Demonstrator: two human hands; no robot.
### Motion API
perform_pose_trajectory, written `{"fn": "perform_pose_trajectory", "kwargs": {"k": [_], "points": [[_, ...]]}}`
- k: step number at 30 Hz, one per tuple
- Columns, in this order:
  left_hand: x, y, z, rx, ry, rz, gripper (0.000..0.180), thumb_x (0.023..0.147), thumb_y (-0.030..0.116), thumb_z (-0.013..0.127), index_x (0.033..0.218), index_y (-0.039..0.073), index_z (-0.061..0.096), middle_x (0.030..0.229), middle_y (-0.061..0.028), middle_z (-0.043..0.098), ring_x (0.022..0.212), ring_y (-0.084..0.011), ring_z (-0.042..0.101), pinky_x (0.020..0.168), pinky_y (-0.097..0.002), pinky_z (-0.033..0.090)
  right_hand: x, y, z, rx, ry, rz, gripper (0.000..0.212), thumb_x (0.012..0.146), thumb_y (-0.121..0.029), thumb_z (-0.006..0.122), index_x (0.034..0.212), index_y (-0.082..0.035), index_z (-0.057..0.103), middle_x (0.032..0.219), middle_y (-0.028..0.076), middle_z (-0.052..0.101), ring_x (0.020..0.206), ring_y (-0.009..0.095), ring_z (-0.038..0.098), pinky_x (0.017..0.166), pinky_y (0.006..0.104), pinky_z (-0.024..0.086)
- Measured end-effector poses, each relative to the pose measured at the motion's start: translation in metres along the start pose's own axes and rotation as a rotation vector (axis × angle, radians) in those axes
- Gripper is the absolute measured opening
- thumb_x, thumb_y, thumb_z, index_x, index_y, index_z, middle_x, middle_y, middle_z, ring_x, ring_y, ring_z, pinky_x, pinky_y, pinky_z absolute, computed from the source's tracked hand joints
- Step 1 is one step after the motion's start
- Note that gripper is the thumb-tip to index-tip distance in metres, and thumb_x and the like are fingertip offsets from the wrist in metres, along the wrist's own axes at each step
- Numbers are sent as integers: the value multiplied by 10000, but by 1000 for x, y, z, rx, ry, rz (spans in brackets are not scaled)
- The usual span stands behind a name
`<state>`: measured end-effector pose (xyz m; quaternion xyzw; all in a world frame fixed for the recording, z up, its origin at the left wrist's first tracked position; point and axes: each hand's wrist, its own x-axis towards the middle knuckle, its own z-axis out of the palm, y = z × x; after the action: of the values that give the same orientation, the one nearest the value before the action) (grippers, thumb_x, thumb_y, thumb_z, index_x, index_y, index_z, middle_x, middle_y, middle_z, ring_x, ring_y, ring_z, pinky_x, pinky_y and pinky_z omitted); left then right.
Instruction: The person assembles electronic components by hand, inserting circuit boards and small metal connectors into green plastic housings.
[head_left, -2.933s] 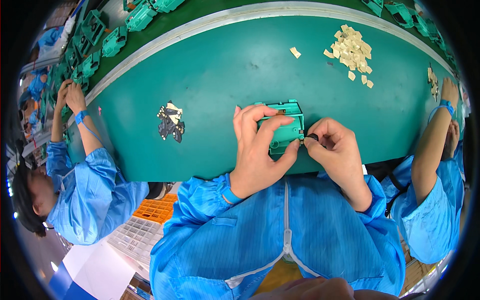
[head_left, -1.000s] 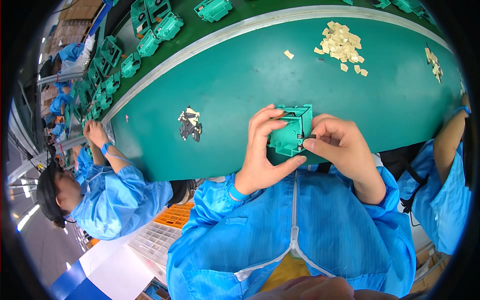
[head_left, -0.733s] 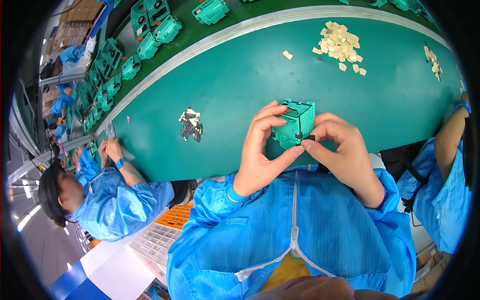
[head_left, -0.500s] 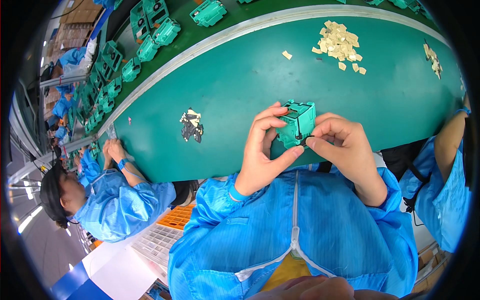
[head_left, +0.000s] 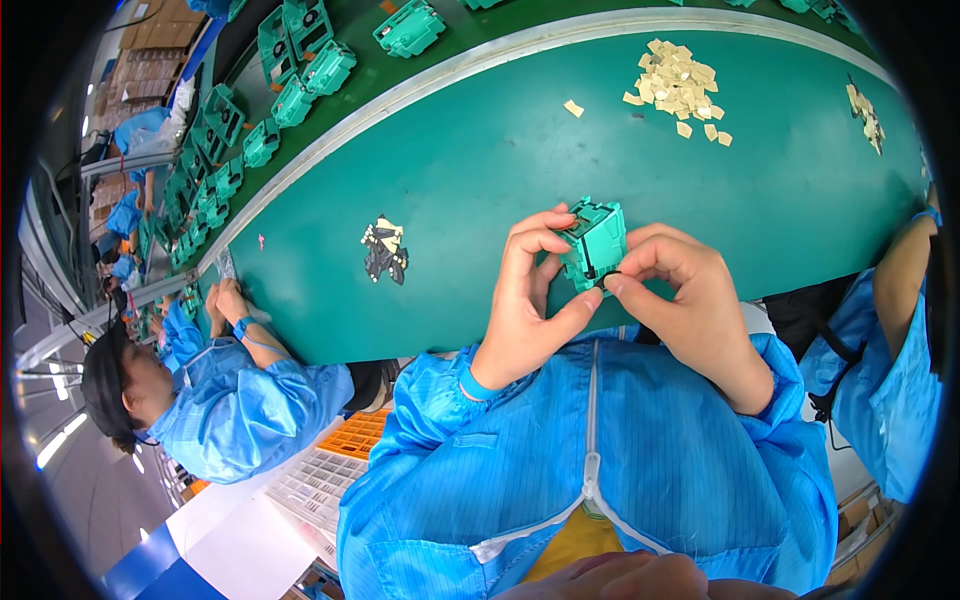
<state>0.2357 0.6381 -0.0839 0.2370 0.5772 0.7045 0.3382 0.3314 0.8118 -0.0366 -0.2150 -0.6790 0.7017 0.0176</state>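
A teal-green plastic housing (head_left: 606, 238) is held up over the near edge of the green work surface, tilted, with a dark line along its edges. My left hand (head_left: 528, 295) grips it from the left, fingers at its upper side and thumb at its lower corner. At that lower corner my right hand (head_left: 688, 290) pinches a thin black strip (head_left: 607, 279) between thumb and index finger. The strip touches the housing; its far end is hidden by the fingers.
Cream-coloured pieces (head_left: 676, 82) lie heaped at the far side, with a black-and-cream pile (head_left: 385, 248) to the left and another pile (head_left: 864, 118) far right. Beyond the pale rail (head_left: 400, 92), more teal housings (head_left: 410, 28) sit on a green belt. Co-workers (head_left: 245, 400) sit on both sides.
The housing has turned slightly and shifted a little left in my hands. My right fingertips moved slightly left with it. Housings on the far belt have shifted left.
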Motion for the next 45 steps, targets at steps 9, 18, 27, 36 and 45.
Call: {"fn": "perform_pose_trajectory", "kwargs": {"k": [9, 18, 27, 36, 45], "points": [[1, 4, 2, -7, 18, -24, 547, 770, -163, 603, 1210, 114, 431, 1435, -103, 374, 1507, -327, 262, 1169, -526, 373, -2, -7, 5, -169, 22, -115, 76, 861, 26, 726, 883, 61, 663, 1037, 139, 684, 811, 208, 735, 709, 307, 597], [4, 3, 4, -4, 19, 20, 556, 765, -165, 601, 1214, 114, 430, 1437, -110, 369, 1502, -337, 268, 1164, -527, 381, -1, -8, 7, -220, 66, -168, 72, 842, 39, 729, 840, 53, 658, 1032, 146, 685, 787, 214, 735, 692, 308, 594], [5, 6, 7, -22, 30, -35, 556, 764, -172, 591, 1217, 109, 435, 1437, -116, 369, 1491, -326, 292, 1171, -530, 382, 6, 9, -1, 339, 33, 82, 370, 901, 52, 708, 1125, -43, 429, 1005, 99, 701, 886, 117, 682, 768, 271, 531], [5, 15, 8, 168, -31, 29, 666, 793, -83, 773, 1332, 96, 425, 1555, -163, 284, 1489, -308, 302, 1202, -493, 344, 32, 37, -18, 671, -48, 117, 260, 935, -4, 699, 1094, -59, 500, 1011, 84, 709, 899, 120, 679, 774, 268, 525], [15, 39, 6, 707, 109, 198, 656, 781, 82, 870, 1302, 53, 473, 1455, -225, 535, 1306, -377, 572, 1051, -446, 502, 47, 46, -16, 889, -77, 196, 286, 986, -98, 658, 1239, -25, 550, 1043, 69, 700, 931, 139, 669, 853, 295, 525]]}}
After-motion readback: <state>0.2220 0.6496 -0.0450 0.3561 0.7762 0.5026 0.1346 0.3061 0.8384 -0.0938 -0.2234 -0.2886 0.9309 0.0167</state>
